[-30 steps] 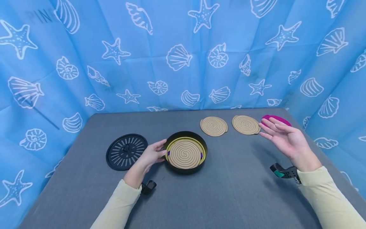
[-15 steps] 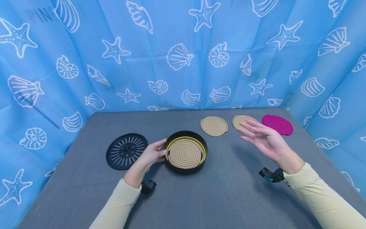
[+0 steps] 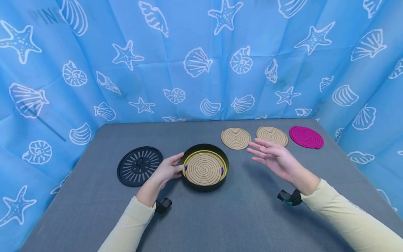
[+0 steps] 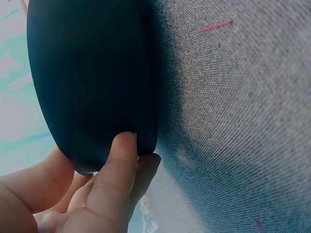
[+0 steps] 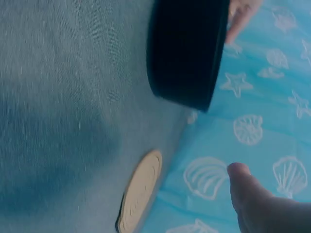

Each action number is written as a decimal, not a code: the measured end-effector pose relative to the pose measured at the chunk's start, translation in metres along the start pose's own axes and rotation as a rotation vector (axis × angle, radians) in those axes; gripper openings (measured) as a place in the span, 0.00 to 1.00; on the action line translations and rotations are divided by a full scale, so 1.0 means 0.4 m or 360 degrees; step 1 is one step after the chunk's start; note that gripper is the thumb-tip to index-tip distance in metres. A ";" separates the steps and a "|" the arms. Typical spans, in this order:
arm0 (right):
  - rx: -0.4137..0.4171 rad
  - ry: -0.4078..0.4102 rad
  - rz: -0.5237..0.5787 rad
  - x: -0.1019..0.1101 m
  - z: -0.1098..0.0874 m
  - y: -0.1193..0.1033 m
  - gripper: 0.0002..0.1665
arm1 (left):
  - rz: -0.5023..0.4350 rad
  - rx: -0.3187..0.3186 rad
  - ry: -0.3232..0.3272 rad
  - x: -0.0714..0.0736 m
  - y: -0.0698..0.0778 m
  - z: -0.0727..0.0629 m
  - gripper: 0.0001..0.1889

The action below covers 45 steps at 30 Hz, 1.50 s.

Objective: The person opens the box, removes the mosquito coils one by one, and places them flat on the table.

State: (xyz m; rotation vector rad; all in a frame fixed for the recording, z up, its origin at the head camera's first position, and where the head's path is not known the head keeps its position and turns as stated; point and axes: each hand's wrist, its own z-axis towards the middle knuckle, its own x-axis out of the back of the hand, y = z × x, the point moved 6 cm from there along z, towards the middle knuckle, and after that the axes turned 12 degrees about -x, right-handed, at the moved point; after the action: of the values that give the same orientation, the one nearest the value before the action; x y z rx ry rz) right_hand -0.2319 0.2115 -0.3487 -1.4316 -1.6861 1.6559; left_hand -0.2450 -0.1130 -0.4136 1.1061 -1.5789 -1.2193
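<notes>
A round dark pan (image 3: 204, 188) stands on the table with a yellow ring inside and purple bits at either side. Lying in it is a beige spiral coaster (image 3: 204, 169). My left hand (image 3: 168, 168) holds the pan at its left side; in the left wrist view, fingertips (image 4: 125, 145) lie against the dark outer wall. Over the table right of the pan, my right hand (image 3: 277, 159) is raised, fingers extended and holding nothing. Behind it are two more beige spiral coasters, one nearer the pan (image 3: 236, 138) and one farther right (image 3: 272, 135).
A magenta spiral coaster (image 3: 306, 137) lies at the back right. To the left of the pan is a black slotted round lid (image 3: 132, 175) with a small loop in its middle. A blue shell-print curtain (image 3: 170, 70) hangs behind the grey table (image 3: 220, 224).
My right hand has moved left, away from the magenta coaster, past the right beige one and toward the pan. The left hand and the pan have stayed put.
</notes>
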 end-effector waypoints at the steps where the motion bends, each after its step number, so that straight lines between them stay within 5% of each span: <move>1: -0.0010 0.0004 -0.0032 -0.008 0.003 0.005 0.38 | 0.0001 0.0000 0.0000 0.000 0.000 0.000 0.28; 8: -0.0119 0.0068 -0.0192 -0.050 0.023 0.038 0.39 | 0.0015 -0.0003 0.0013 0.001 -0.005 0.002 0.28; 21: -0.0193 -0.0009 -0.0344 -0.129 0.099 0.089 0.37 | -0.0001 -0.0018 0.0001 0.007 -0.010 -0.001 0.28; 45: -0.0396 0.0107 -0.0771 -0.187 0.232 0.115 0.46 | -0.0038 -0.0038 -0.0033 0.009 -0.006 -0.003 0.28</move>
State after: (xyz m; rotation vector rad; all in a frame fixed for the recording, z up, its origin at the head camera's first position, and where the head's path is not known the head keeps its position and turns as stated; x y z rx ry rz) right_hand -0.2599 0.0921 -0.3838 -1.0441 -2.0509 1.1563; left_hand -0.2447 -0.1171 -0.4155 1.1030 -1.5668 -1.2662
